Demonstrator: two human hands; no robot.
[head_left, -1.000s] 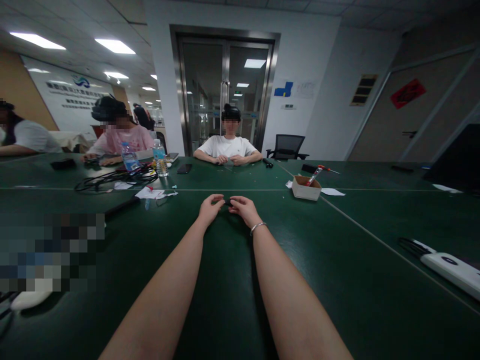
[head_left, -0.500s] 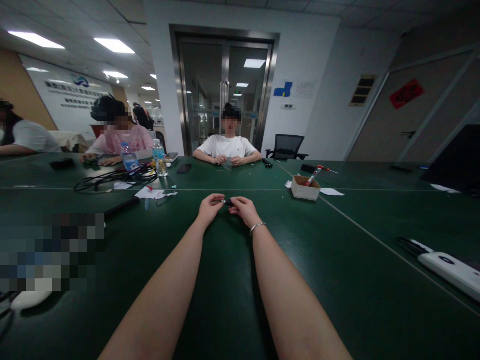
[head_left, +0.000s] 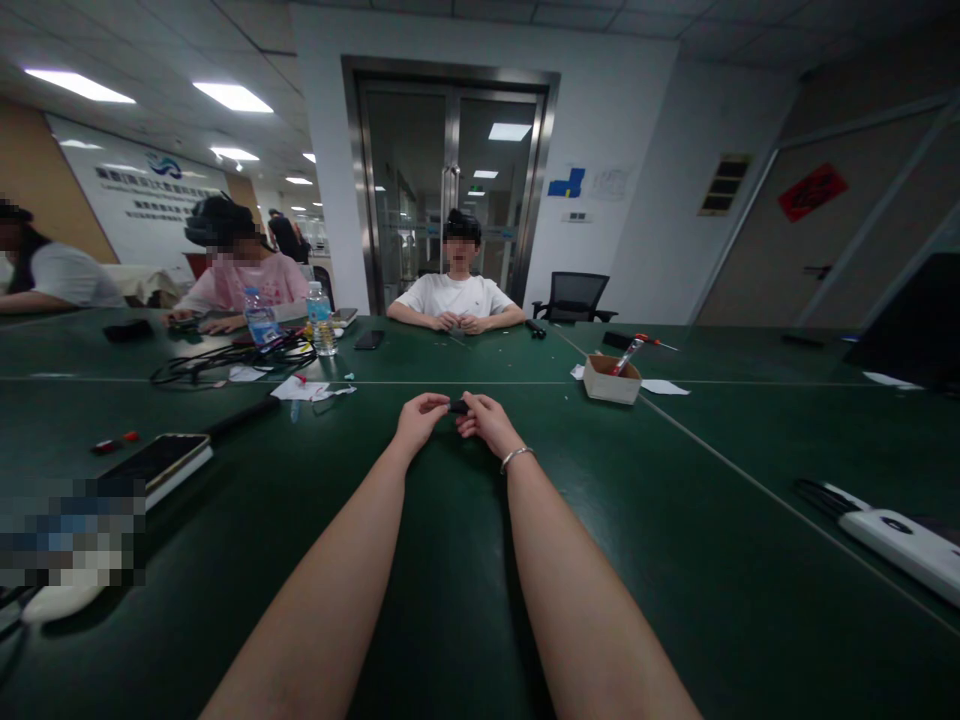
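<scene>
Between my hands, over the green table (head_left: 465, 560), is a small dark object (head_left: 458, 407), too small to name by kind. My left hand (head_left: 420, 420) pinches its left end with thumb and fingertips. On the other side, my right hand (head_left: 489, 424) grips the right end, its thumb and forefinger pressed together and the other fingers curled. A silver bangle (head_left: 517, 455) circles my right wrist. The fingers cover part of the object.
An open cardboard box (head_left: 611, 382) stands right of my hands. To the left lie white paper scraps (head_left: 304, 388), tangled black cables (head_left: 225, 358) and a water bottle (head_left: 321, 325). A white power strip (head_left: 904, 540) is at right. A person (head_left: 459, 295) sits opposite.
Both hands stay in nearly the same place with the small dark object between them. A light tip that showed at its left end is now less visible.
</scene>
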